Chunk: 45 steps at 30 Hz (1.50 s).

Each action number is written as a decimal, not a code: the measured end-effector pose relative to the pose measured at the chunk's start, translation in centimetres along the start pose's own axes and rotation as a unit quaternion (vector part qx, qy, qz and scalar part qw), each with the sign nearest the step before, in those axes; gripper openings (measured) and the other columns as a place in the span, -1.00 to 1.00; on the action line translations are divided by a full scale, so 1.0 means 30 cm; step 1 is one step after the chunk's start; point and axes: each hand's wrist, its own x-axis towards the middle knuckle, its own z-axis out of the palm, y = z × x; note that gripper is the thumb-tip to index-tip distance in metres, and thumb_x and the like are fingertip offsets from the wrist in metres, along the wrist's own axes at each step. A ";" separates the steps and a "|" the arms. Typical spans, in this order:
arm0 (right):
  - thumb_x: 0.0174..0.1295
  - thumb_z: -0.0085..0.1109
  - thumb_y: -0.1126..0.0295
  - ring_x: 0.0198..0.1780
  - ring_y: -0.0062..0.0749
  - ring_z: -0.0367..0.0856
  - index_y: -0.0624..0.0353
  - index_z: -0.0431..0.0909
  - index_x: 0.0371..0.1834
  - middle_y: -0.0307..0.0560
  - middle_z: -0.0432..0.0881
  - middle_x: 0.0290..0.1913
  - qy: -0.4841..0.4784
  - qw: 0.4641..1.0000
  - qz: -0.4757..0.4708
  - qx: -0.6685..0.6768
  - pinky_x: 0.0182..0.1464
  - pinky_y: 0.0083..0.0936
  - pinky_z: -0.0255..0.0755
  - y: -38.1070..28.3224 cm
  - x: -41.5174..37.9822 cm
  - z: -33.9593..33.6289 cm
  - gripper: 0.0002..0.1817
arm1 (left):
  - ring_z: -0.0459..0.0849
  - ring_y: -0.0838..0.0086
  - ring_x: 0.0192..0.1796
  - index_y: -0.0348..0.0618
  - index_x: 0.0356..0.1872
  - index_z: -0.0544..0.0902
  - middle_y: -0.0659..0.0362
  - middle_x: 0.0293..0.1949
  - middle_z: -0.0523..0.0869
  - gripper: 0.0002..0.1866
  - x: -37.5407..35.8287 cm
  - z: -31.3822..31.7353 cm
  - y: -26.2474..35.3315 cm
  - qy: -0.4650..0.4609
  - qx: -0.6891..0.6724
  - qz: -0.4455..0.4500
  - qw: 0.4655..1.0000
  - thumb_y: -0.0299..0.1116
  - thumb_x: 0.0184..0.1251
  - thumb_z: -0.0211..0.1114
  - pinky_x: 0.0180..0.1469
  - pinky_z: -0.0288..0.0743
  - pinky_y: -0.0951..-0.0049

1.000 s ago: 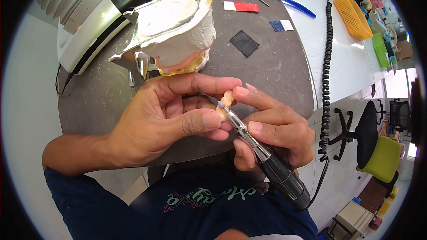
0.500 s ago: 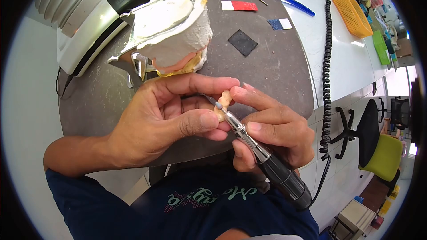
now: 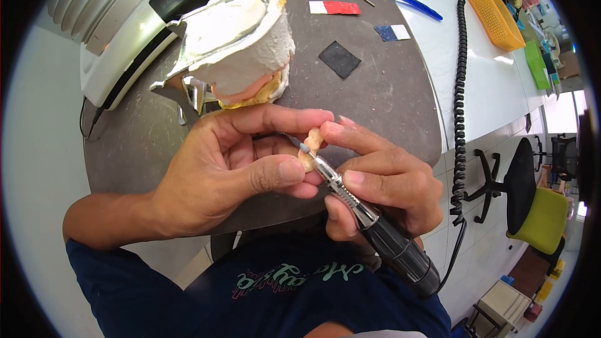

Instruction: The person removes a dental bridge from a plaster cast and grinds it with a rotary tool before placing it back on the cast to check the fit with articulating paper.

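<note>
My left hand (image 3: 231,169) pinches a small tooth-coloured dental bridge (image 3: 313,139) between thumb and fingers. Closed round a black and silver dental handpiece (image 3: 391,247) is my right hand (image 3: 394,181), its forefinger tip beside the bridge and my left forefinger. The handpiece's grey burr (image 3: 305,148) lies at the bridge; whether it touches cannot be made out. Just beyond my left hand stands a white plaster dental model (image 3: 250,40) with pink and yellow parts, mounted on a metal articulator (image 3: 194,91).
A white machine with a ribbed hose (image 3: 128,37) stands at the left. On the grey board (image 3: 388,100) lie a black square (image 3: 339,59), a red and white strip (image 3: 335,8), a blue and white strip (image 3: 392,32) and a blue brush (image 3: 410,3). A coiled cord (image 3: 460,100) runs down the right.
The whole view has shifted very slightly. Both hands keep their holds on the bridge and handpiece, with the burr still at nearly the same spot.
</note>
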 end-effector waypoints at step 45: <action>0.10 0.44 0.33 0.01 0.20 0.65 0.23 0.46 -0.10 0.06 0.67 -0.40 -0.052 0.998 -0.031 0.002 0.13 0.12 0.45 0.015 -0.011 -0.026 -0.60 | 0.67 0.56 -0.19 -0.41 0.25 0.35 0.03 0.05 0.56 -0.39 -0.001 0.015 0.005 0.018 0.010 0.009 1.000 -0.35 0.25 0.38 -0.14 0.65 0.63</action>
